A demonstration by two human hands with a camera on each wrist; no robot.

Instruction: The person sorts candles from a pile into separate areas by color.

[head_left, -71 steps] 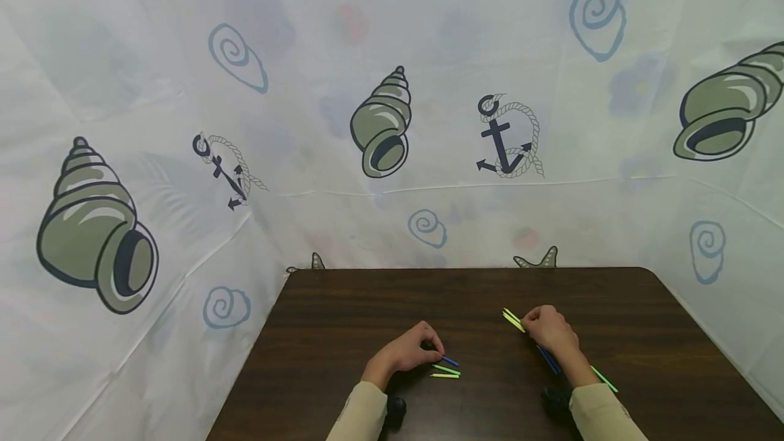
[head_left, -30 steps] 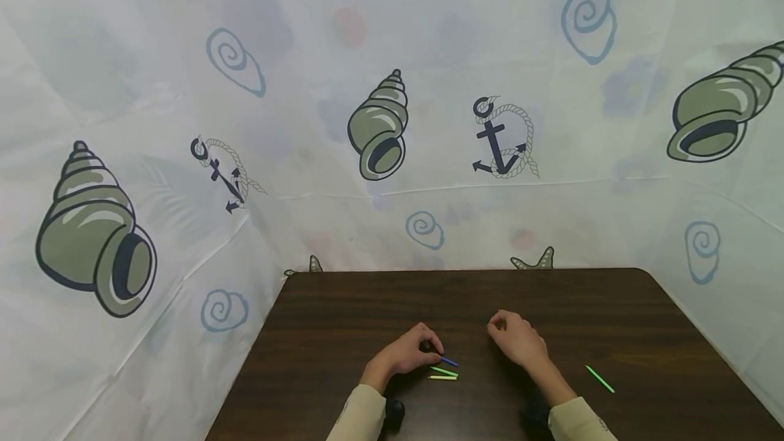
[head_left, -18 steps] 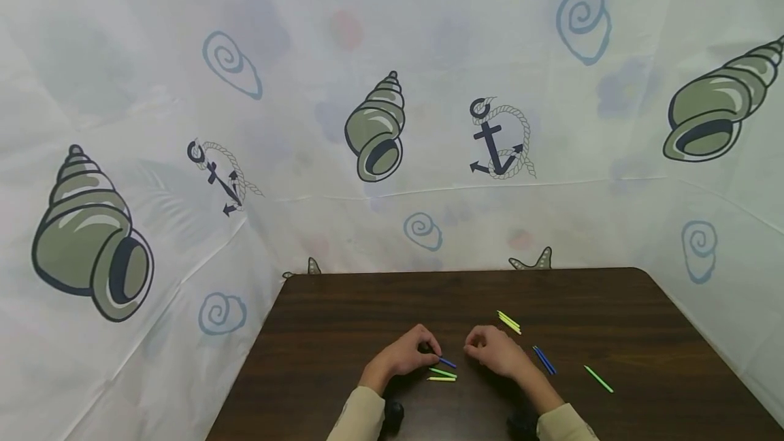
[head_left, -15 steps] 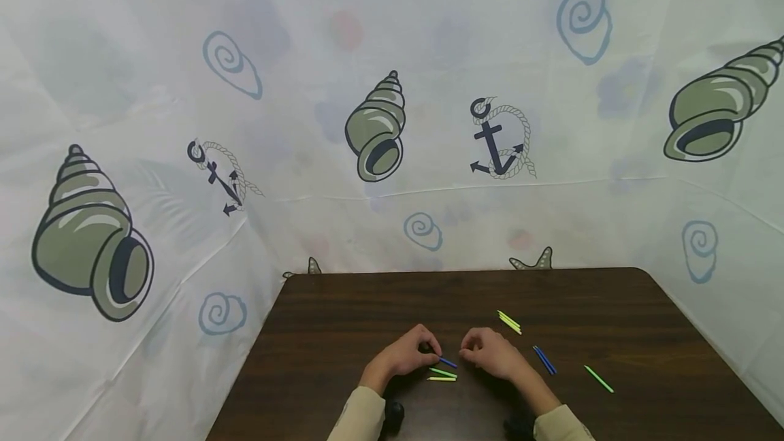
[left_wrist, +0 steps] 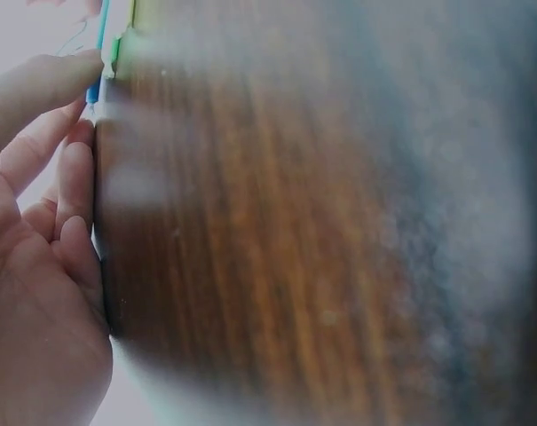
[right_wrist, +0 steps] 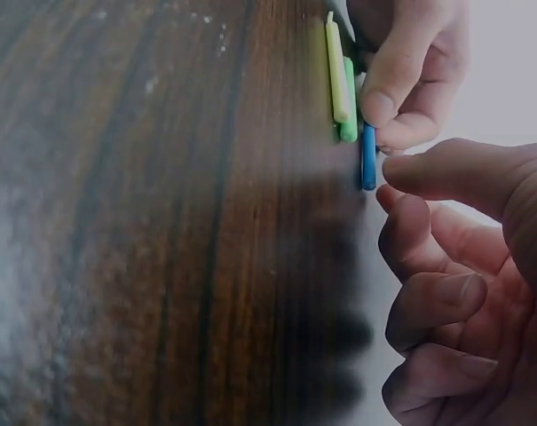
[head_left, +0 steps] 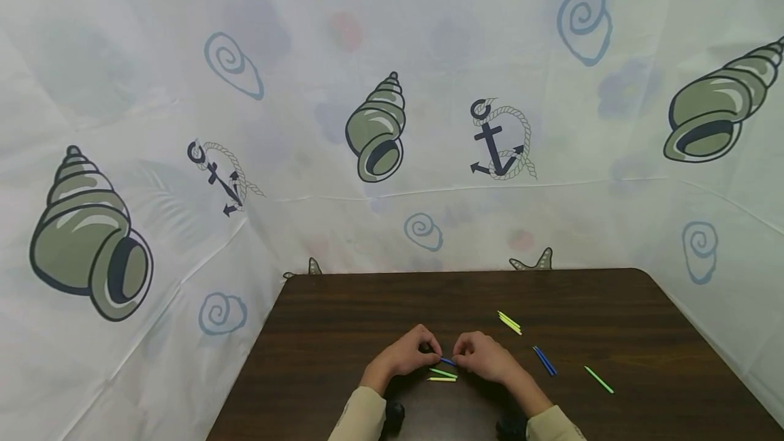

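Note:
My left hand (head_left: 404, 352) pinches one end of a thin blue candle (head_left: 448, 361) between thumb and fingers, low over the table. The blue candle's free end points towards my right hand (head_left: 486, 356). In the right wrist view, my right thumb and forefinger lie close beside that end (right_wrist: 368, 173), with a slight gap; its other fingers curl loosely and hold nothing. Just nearer the body, a green candle (head_left: 444, 373) and a yellow candle (head_left: 442, 380) lie almost side by side. The right wrist view also shows the yellow candle (right_wrist: 336, 75), its thin tip facing away.
Several yellow candles (head_left: 510, 322) lie bunched on the dark wooden table (head_left: 367, 298), farther back to the right. Two blue candles (head_left: 544, 361) rest right of my right hand, and a lone green candle (head_left: 599, 380) lies beyond them. A shell-patterned sheet (head_left: 306, 121) hangs behind.
My right hand has moved left and nearer from the yellow bunch to the blue candle's end, uncovering the yellow bunch and the blue pair. My left hand has stayed put, holding the blue candle.

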